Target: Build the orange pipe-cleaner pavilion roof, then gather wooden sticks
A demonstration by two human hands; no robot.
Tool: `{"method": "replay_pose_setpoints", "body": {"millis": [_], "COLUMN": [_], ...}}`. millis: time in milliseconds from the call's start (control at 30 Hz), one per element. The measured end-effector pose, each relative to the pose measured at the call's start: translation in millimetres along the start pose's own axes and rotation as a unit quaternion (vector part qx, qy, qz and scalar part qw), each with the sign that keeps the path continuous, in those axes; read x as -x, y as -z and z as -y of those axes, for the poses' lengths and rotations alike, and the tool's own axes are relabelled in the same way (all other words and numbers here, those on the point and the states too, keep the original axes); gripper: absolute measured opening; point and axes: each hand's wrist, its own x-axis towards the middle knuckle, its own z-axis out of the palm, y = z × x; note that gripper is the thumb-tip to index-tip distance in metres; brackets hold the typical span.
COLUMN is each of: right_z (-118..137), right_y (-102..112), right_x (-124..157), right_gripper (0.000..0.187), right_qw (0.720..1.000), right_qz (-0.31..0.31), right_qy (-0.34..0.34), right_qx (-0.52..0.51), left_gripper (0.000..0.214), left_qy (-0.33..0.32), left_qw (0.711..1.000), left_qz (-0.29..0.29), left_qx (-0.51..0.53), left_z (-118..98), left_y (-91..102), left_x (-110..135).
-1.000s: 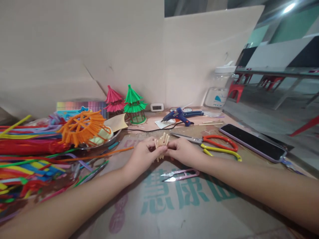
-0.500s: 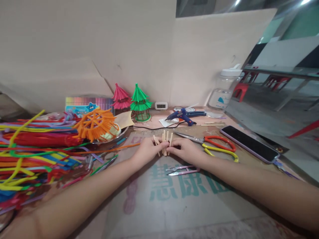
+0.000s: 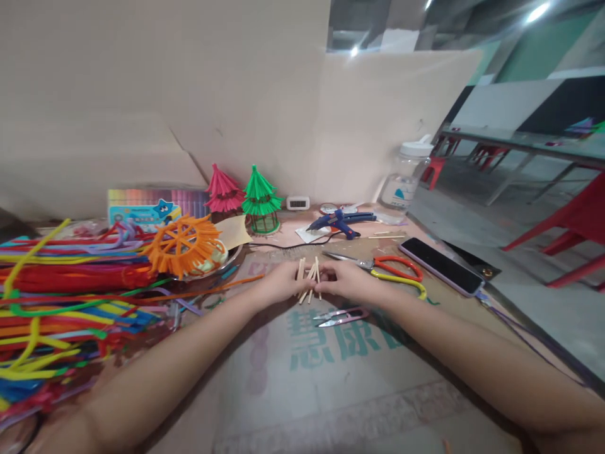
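Observation:
Several short pale wooden sticks [image 3: 309, 281] stand at uneven slants between my two hands. My left hand [image 3: 285, 282] has its fingers closed round the sticks from the left. From the other side, my right hand [image 3: 344, 281] pinches them with thumb and fingers. Parts of the sticks are hidden behind my fingers. Just below my hands, pink-handled thread snips [image 3: 341, 316] lie on the printed cardboard [image 3: 302, 391]. Scissors with red and yellow handles [image 3: 397, 265] lie beside my right hand, partly behind that forearm.
Colourful pipe cleaners [image 3: 70, 315] cover the left side, with an orange fringed wheel [image 3: 183, 246] over a metal bowl. Behind stand pink [image 3: 224, 192] and green [image 3: 261, 197] pipe-cleaner towers. A blue glue gun [image 3: 336, 222], phone [image 3: 442, 265] and plastic bottle [image 3: 405, 176] are at the right.
The sticks have gone from mostly upright to more slanted and crossed between my hands. The view has shifted slightly to the right. Both hands still hold the bundle.

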Motion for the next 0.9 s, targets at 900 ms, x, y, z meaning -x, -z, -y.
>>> {"method": "replay_pose_setpoints", "body": {"millis": [900], "right_z": [-40], "right_y": [-5], "right_x": [20], "right_gripper": [0.019], "right_qw": [0.943], "right_qz": [-0.087], "right_qy": [0.238], "right_qx": [0.216], "left_gripper": [0.023], "left_qy": [-0.038], "left_qw": [0.933], "left_qz": [-0.166], "left_qx": [-0.316], "left_z": [12], "left_y": [-14.9], "left_x": [46]}}
